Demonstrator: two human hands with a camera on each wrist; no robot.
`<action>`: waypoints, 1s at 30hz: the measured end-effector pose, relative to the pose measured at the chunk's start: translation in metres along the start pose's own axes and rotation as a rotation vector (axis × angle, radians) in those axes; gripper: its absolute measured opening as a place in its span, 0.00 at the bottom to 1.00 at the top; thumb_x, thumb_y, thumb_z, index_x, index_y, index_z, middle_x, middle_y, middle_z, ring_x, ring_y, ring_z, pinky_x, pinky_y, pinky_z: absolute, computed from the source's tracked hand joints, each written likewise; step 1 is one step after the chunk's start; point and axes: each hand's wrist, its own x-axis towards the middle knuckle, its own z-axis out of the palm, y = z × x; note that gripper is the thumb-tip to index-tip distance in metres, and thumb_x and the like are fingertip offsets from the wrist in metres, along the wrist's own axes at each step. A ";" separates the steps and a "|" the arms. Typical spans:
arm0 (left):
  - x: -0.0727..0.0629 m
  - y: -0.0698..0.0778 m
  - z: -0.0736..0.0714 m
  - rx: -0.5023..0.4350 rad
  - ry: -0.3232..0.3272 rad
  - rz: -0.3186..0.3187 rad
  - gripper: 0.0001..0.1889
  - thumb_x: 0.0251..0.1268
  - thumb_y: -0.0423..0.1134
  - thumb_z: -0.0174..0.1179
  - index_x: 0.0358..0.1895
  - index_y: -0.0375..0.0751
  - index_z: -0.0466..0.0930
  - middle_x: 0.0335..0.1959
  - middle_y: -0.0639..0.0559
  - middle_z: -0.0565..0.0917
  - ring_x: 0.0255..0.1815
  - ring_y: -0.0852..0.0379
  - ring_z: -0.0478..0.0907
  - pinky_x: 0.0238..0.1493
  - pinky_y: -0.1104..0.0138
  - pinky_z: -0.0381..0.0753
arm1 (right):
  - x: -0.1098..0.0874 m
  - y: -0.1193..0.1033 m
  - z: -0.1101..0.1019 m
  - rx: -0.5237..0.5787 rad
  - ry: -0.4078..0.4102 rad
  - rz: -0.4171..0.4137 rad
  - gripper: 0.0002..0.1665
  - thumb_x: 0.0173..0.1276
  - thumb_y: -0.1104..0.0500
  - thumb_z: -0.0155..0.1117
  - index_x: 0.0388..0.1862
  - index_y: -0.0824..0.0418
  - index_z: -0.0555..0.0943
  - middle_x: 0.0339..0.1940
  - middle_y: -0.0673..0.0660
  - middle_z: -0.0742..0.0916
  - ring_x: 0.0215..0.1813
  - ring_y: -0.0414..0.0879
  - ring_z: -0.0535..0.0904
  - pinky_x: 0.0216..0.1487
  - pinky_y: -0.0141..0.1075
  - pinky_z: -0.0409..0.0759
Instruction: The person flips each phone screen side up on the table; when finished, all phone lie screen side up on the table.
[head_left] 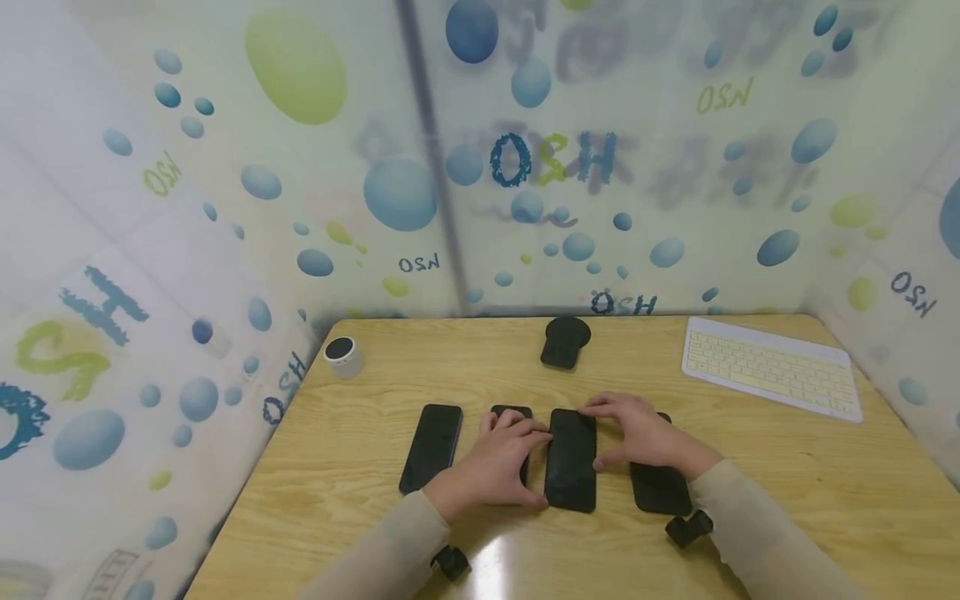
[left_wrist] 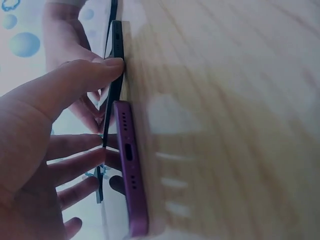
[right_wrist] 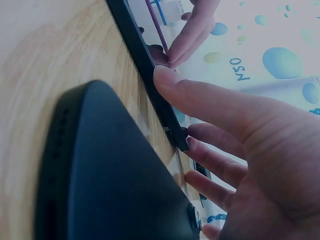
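Observation:
Four dark-screened phones lie in a row on the wooden table. Both hands touch the third phone (head_left: pixel 572 467) from its two sides. My left hand (head_left: pixel 495 462) arches over the second phone (head_left: pixel 525 472), partly hiding it; its thumb is at the third phone's lower left corner and its fingertips at the left edge. In the left wrist view the second phone's frame (left_wrist: pixel 131 165) is purple. My right hand (head_left: pixel 645 432) reaches over the fourth phone (head_left: pixel 660 490), its thumb on the third phone's right edge and a finger near the top right corner. At far left lies the first phone (head_left: pixel 431 450).
Toward the back left of the table (head_left: pixel 337 442) stands a small white cylinder with a black top (head_left: pixel 343 357). A black round-headed object (head_left: pixel 566 342) lies at the back middle. At the back right is a white keyboard (head_left: pixel 772 367). Patterned curtains surround the table.

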 end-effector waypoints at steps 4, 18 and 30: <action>0.003 0.001 -0.001 -0.016 -0.007 -0.002 0.47 0.49 0.73 0.71 0.73 0.56 0.74 0.74 0.58 0.73 0.69 0.54 0.64 0.61 0.50 0.60 | -0.008 0.005 -0.002 0.022 0.048 -0.018 0.42 0.55 0.47 0.83 0.68 0.59 0.81 0.67 0.62 0.82 0.70 0.67 0.74 0.67 0.68 0.67; 0.026 0.022 0.002 -0.116 -0.002 0.065 0.42 0.58 0.68 0.69 0.75 0.61 0.70 0.76 0.61 0.70 0.74 0.52 0.63 0.67 0.46 0.61 | -0.054 0.037 -0.016 -0.017 0.247 0.025 0.34 0.59 0.47 0.81 0.63 0.54 0.84 0.63 0.57 0.85 0.64 0.60 0.81 0.62 0.61 0.77; 0.059 0.053 0.008 -0.082 -0.039 0.144 0.41 0.57 0.70 0.68 0.74 0.63 0.71 0.75 0.62 0.71 0.73 0.56 0.62 0.66 0.52 0.61 | -0.087 0.060 -0.028 -0.100 0.245 -0.020 0.41 0.51 0.53 0.86 0.65 0.56 0.83 0.65 0.61 0.84 0.66 0.64 0.79 0.62 0.63 0.74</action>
